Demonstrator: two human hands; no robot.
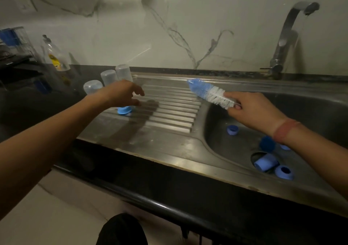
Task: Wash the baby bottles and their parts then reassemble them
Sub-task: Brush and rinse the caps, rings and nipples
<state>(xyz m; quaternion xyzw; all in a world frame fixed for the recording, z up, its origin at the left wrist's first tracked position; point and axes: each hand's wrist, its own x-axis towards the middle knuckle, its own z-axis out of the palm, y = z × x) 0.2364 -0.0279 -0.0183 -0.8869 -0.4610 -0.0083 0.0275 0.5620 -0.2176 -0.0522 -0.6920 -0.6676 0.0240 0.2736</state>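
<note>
The right hand (252,111) grips a bottle brush (211,94) over the sink (216,150), bristles pointing left. The left hand (122,92) hangs loose and holds nothing above the ribbed drainboard (169,113), where three clear bottles (108,78) stand upside down beside a blue part (124,110), perhaps a collar. Several blue bottle parts (265,162) lie in the basin near the drain.

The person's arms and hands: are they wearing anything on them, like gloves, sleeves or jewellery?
No gloves and no sleeves show: both forearms are bare as far as the picture reaches. The right hand has a reddish band round its wrist. The left hand and its wrist carry nothing visible, no ring or watch.
</note>
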